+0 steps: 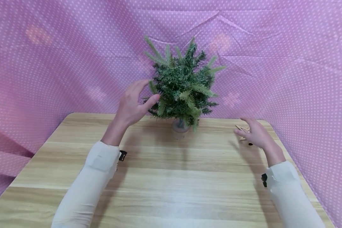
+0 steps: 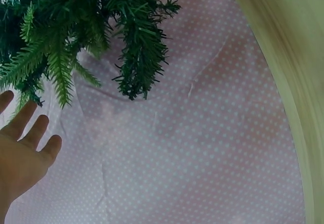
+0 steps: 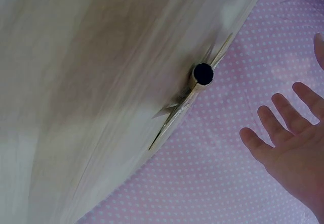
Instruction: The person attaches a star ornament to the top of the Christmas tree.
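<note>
A small artificial Christmas tree [image 1: 185, 82] stands upright at the back middle of the table, on a pale round base [image 1: 180, 128]. At its left side is my left hand [image 1: 134, 103], fingers and thumb spread apart; whether it touches the branches [image 2: 61, 67] I cannot tell. My right hand [image 1: 253, 131] hovers with loosely extended fingers near the back right corner. Partly hidden behind it is a thin gold ornament [image 1: 242, 128], perhaps a star topper. The right wrist view shows this ornament [image 3: 177, 113] nearly edge-on, with a dark-ended round tube [image 3: 203, 74].
A wood-grain table [image 1: 171, 190] stretches beneath both arms. Pink polka-dot cloth [image 1: 273, 47] hangs close behind the table and along its sides. Dark wrist cameras [image 1: 122, 155] show at both sleeve cuffs.
</note>
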Demonstrator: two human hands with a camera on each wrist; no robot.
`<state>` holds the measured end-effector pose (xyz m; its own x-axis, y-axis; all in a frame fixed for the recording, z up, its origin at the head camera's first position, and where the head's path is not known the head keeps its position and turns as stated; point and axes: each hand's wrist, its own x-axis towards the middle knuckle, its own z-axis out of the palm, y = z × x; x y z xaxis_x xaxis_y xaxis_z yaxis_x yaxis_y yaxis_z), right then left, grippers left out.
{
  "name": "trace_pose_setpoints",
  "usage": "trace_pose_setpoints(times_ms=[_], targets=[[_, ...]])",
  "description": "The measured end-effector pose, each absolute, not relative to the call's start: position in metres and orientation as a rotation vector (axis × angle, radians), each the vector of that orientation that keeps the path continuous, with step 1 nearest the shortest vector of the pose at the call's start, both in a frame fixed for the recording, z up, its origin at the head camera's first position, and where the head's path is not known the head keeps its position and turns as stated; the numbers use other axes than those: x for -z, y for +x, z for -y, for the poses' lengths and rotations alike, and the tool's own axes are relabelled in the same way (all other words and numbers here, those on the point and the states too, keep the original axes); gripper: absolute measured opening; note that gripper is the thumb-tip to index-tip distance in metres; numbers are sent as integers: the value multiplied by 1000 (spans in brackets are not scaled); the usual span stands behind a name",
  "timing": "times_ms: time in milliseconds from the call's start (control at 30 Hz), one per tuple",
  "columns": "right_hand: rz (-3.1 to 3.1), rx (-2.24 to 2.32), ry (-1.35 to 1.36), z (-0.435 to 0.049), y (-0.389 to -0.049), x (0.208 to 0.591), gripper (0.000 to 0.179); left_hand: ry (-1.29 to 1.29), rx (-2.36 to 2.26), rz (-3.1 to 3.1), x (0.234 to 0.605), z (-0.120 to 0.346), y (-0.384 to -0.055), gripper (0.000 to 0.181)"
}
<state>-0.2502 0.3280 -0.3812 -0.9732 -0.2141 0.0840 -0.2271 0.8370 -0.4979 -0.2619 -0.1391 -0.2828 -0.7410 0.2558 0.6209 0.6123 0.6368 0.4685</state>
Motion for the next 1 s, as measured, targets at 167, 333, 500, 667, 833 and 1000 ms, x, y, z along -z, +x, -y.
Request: trace_pose_setpoints(times_ms=[167, 333, 500, 667, 833, 1000], targets=[[3000, -812, 346, -334, -252, 383, 78, -673, 972, 2337, 280, 133, -263, 73], [3045, -819, 298, -339, -254, 384, 87, -669, 1024, 2295, 279, 127, -263, 72], [3071, -817, 283, -343, -255, 387, 90, -646, 1062, 2280, 275, 122, -264, 70], [3094, -821, 258, -346, -256, 387, 88, -657, 1086, 2253, 272, 118, -265, 69], [3101, -838, 247, -347, -258, 386, 88, -664, 1098, 2228, 270, 116, -267, 69], [3110, -855, 221, -349, -258, 385, 89, -668, 1100, 2243, 268, 114, -269, 69]])
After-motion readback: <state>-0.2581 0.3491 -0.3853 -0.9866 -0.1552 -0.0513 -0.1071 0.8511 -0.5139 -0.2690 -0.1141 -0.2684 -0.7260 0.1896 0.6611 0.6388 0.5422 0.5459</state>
